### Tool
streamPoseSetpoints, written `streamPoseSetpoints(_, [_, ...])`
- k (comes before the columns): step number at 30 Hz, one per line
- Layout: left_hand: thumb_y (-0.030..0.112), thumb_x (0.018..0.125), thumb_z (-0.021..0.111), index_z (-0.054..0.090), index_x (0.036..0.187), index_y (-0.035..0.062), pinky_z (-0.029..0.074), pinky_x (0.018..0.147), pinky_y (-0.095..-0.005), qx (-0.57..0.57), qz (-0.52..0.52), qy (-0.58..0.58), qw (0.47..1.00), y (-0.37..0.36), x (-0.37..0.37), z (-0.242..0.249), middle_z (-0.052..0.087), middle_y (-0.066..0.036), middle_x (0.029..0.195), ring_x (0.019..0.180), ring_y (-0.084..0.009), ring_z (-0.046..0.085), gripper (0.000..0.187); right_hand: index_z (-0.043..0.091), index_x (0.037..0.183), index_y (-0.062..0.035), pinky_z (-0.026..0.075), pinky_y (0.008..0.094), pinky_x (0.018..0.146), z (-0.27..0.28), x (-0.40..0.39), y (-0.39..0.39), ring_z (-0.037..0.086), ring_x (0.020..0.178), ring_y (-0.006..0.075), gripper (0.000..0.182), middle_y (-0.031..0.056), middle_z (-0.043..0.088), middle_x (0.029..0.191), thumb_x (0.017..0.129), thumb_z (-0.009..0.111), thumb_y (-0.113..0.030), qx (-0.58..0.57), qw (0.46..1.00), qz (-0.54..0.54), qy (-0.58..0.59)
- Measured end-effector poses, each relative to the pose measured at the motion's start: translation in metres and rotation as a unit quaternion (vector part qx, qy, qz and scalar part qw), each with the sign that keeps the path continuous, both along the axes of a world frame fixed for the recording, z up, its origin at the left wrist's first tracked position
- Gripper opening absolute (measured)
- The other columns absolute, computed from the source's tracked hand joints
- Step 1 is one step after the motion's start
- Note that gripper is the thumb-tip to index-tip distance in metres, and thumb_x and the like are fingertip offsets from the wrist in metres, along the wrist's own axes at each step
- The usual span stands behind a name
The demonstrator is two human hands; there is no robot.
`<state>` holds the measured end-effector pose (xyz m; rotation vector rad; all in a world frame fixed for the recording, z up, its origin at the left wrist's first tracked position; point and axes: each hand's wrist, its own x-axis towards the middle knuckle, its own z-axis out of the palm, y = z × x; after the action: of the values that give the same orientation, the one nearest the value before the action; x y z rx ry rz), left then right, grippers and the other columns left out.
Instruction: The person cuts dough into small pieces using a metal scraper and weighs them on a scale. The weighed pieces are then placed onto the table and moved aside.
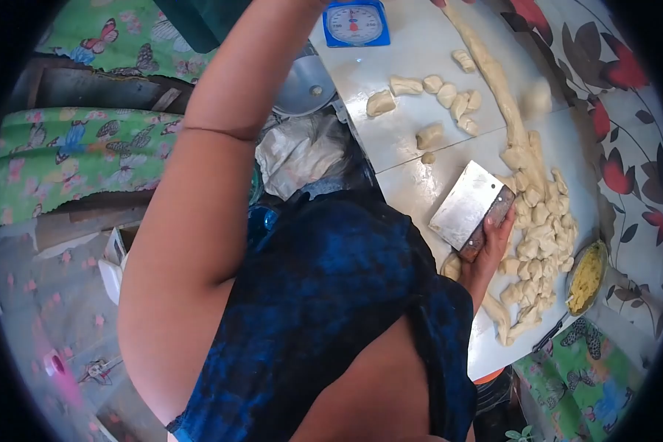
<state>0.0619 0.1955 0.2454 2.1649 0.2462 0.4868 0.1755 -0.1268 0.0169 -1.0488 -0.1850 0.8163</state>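
My right hand point(492, 239) is closed round the dark handle of a metal dough scraper point(460, 206), its broad blade lying above the white table. My left arm reaches up past the scale, and its hand is cut off by the top edge. Beside the scraper lies a heap of cut dough pieces point(541, 247). A long dough rope point(493, 74) runs from the heap to the top edge. Several separate pieces, among them a thick one point(381, 104), lie left of the rope. A pale, blurred lump point(536, 97) shows to the rope's right.
A blue dial scale point(355, 23) stands at the table's top left. A bowl of yellow food point(586, 278) is at the right edge. Left of the table are a metal basin point(307, 85) and a whitish plastic bag point(298, 155). Floral cloth hangs at the right.
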Motion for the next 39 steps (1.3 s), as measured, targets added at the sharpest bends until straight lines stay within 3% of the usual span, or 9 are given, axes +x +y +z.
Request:
streamPoseSetpoints(7, [0.041,0.080,0.065,0.057,0.116,0.0040,0.048,0.081,-0.0402,0.216,0.048,0.389,0.894,-0.021,-0.032,-0.111,0.063,-0.017,0.101,0.092,-0.0321,0.062,0.052,0.026,0.143,-0.0080,0.040,0.0356,0.100,0.000,0.001,-0.003,0.047,0.119,0.0240,0.066,0.0120,0.043,0.135,0.083,0.054,-0.004,-0.031,0.999,-0.014,-0.010])
streamPoseSetpoints(12, [0.038,0.074,0.070,0.055,0.118,0.0076,0.045,0.086,-0.0421,0.162,0.236,0.277,0.917,-0.042,-0.036,-0.184,0.055,-0.017,0.114,0.103,-0.0351,0.055,0.055,0.027,0.143,-0.0081,0.039,0.0352,0.100,-0.004,0.003,-0.003,0.047,0.119,0.0237,0.066,0.0113,0.043,0.135,0.083,0.054,-0.005,-0.038,0.999,0.002,-0.035])
streamPoseSetpoints(17, [0.030,0.075,0.068,0.058,0.110,0.0069,0.045,0.086,-0.0407,0.296,0.196,0.174,0.919,-0.023,-0.019,-0.220,0.056,-0.016,0.113,0.103,-0.0329,0.055,0.043,0.026,0.142,-0.0051,0.032,0.0362,0.106,-0.005,0.005,-0.002,0.043,0.125,0.0245,0.069,0.0120,0.042,0.137,0.081,0.057,-0.002,-0.027,1.000,-0.006,-0.003])
streamPoseSetpoints(20, [0.025,0.076,0.067,0.061,0.105,0.0058,0.048,0.080,-0.0376,0.291,0.165,0.215,0.918,-0.006,-0.012,-0.208,0.062,-0.013,0.095,0.091,-0.0312,0.059,0.036,0.026,0.143,-0.0072,0.035,0.0364,0.103,-0.007,0.004,0.000,0.044,0.123,0.0245,0.069,0.0112,0.041,0.137,0.082,0.058,-0.005,-0.028,0.999,0.001,-0.027])
streamPoseSetpoints(22, [0.021,0.078,0.066,0.064,0.101,0.0043,0.049,0.070,-0.0339,0.118,0.158,0.170,0.965,-0.009,-0.015,-0.171,0.063,-0.010,0.079,0.076,-0.0234,0.062,0.029,0.025,0.144,-0.0095,0.039,0.0369,0.100,-0.011,0.006,-0.003,0.046,0.120,0.0251,0.070,0.0109,0.040,0.138,0.082,0.057,-0.006,-0.023,0.999,0.004,-0.033])
streamPoseSetpoints(27, [0.034,0.077,0.074,0.067,0.101,0.0043,0.050,0.059,-0.0275,-0.016,0.243,0.013,0.970,0.020,-0.041,-0.056,0.068,-0.008,0.079,0.066,-0.0126,0.064,0.039,0.023,0.145,-0.0090,0.039,0.0376,0.100,0.002,0.001,-0.003,0.046,0.120,0.0253,0.072,0.0114,0.040,0.138,0.082,0.058,-0.007,-0.033,0.999,-0.004,-0.016])
streamPoseSetpoints(29, [0.032,0.081,0.070,0.064,0.108,0.0008,0.053,0.072,-0.0272,0.137,0.228,-0.072,0.961,0.055,-0.047,-0.027,0.068,-0.011,0.084,0.078,-0.0137,0.066,0.042,0.026,0.143,-0.0079,0.037,0.0363,0.102,-0.002,0.003,-0.003,0.046,0.120,0.0247,0.070,0.0128,0.042,0.136,0.082,0.058,-0.001,-0.002,1.000,-0.001,0.018])
streamPoseSetpoints(30, [0.021,0.086,0.065,0.066,0.101,-0.0015,0.049,0.064,-0.0255,0.072,0.303,0.000,0.950,0.050,-0.045,-0.003,0.067,-0.007,0.081,0.074,-0.0109,0.062,0.027,0.026,0.143,-0.0079,0.037,0.0363,0.102,-0.001,0.002,-0.002,0.046,0.120,0.0247,0.070,0.0128,0.042,0.136,0.082,0.058,-0.001,0.000,1.000,0.001,0.017])
streamPoseSetpoints(39, [0.024,0.068,0.077,0.067,0.076,0.0000,0.052,0.061,-0.0343,0.216,0.313,0.169,0.909,0.144,-0.034,-0.034,0.065,-0.014,0.064,0.061,-0.0217,0.065,0.027,0.026,0.143,-0.0082,0.037,0.0361,0.102,-0.006,0.005,-0.004,0.045,0.121,0.0248,0.070,0.0122,0.042,0.136,0.082,0.057,-0.001,0.007,1.000,0.005,0.011])
